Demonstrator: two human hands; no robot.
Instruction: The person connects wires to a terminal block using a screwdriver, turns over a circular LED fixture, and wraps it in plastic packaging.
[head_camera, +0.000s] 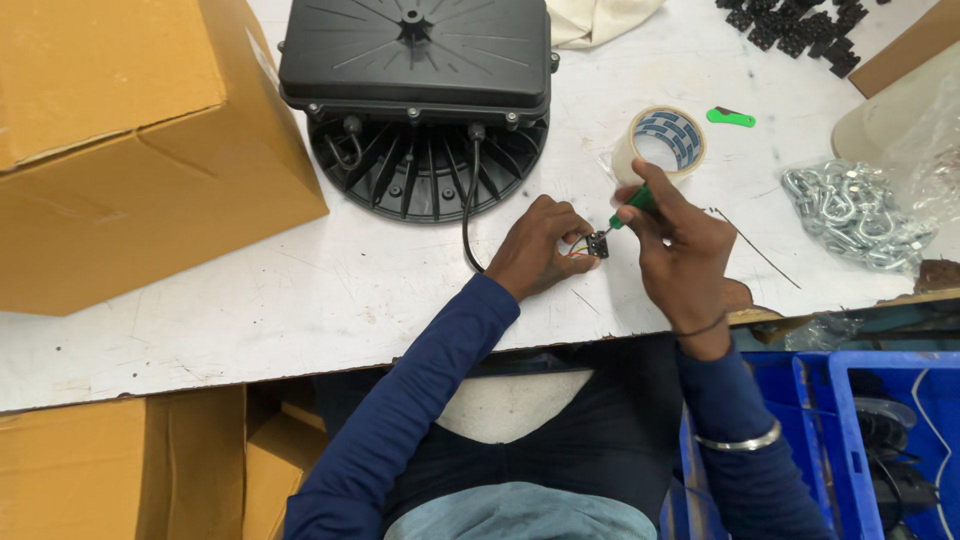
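Items on white worktable: 1 black finned lamp housing w/ 1 black cable running from it toward the hands; 1 small black connector block w/ coloured wires at its left side; 1 green-handled screwdriver; 1 roll clear tape; 1 small green cutter; 1 pile metal shackles, count unclear; 1 heap small black parts at far edge, count unclear; 1 large cardboard box on table at left, more cartons below the table edge; blue bins at lower right. Hands: 2, both in dark blue sleeves. Left hand: knuckles up, fingers curled, pinching the connector block just above the table, near front edge, between lamp housing and the person. Right hand: raised beside it, wrist bent, fingers closed around the screwdriver handle, tip angled down-left, meeting the block.
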